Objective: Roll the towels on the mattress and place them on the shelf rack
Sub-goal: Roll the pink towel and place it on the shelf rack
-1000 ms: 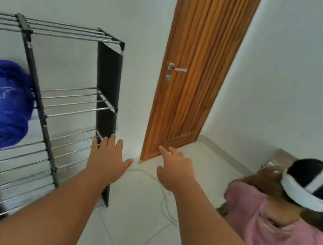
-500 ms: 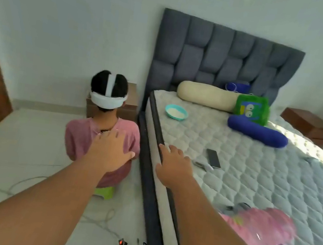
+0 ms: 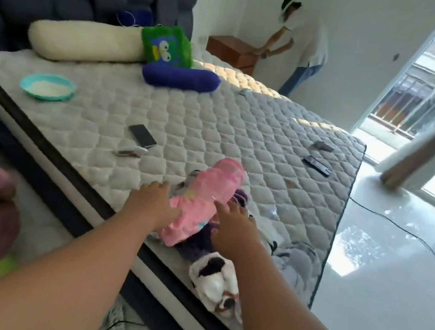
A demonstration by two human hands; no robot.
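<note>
Both hands are reaching out over the near edge of the mattress [image 3: 217, 124], the left hand [image 3: 155, 206] and right hand [image 3: 234, 229] spread open and gripping nothing, flanking the pink towel [image 3: 203, 203] lying atop the heap of towels [image 3: 224, 253]. By the look of it, she is going for the next towel, and the coming move is calling for closing on it and pulling it free to roll. A phone [image 3: 142, 135] and a teal bowl [image 3: 47, 87] are sitting on the quilted surface, with glossy white floor [image 3: 393, 283] beyond.

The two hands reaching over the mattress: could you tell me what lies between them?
In the head view, the pink towel lies between the left hand and right hand, on a pile of other towels.
</note>
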